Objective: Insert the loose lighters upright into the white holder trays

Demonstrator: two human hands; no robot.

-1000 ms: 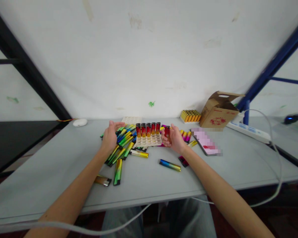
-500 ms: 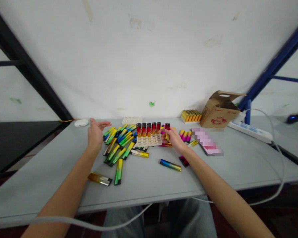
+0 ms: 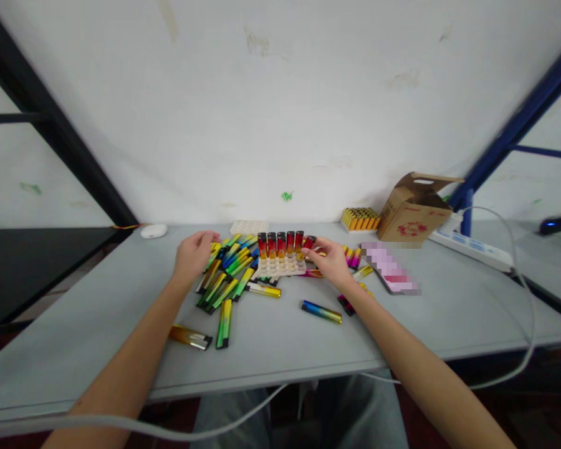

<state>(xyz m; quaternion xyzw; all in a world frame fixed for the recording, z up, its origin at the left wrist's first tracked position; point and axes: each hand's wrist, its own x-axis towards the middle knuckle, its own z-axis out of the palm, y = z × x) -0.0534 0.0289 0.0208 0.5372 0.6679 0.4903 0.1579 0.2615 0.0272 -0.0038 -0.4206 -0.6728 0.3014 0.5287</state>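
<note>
At the right end of a white honeycomb tray (image 3: pixel 280 268), my right hand (image 3: pixel 331 262) pinches a red lighter (image 3: pixel 310 241) with a black top, held tilted. Several red-and-yellow lighters (image 3: pixel 281 245) stand upright in the tray's back part, while holes show in its front part. My left hand (image 3: pixel 194 254) is at the upper left of a heap of shiny green, yellow and blue lighters (image 3: pixel 234 262). Its fingers are curled, and whatever they may hold is hidden.
Behind the heap lies another white tray (image 3: pixel 249 227). Orange lighters (image 3: pixel 361 218) fill a tray beside an open cardboard box (image 3: pixel 414 212). A phone (image 3: pixel 390 267), power strip (image 3: pixel 477 248) and white case (image 3: pixel 154 231) lie about. Loose lighters, including a blue-gold one (image 3: pixel 321 311), lie near the front.
My left hand has moved right to the heap, and its outstretched fingers have curled. My right hand has brought the red lighter slightly left toward the tray, tilting it.
</note>
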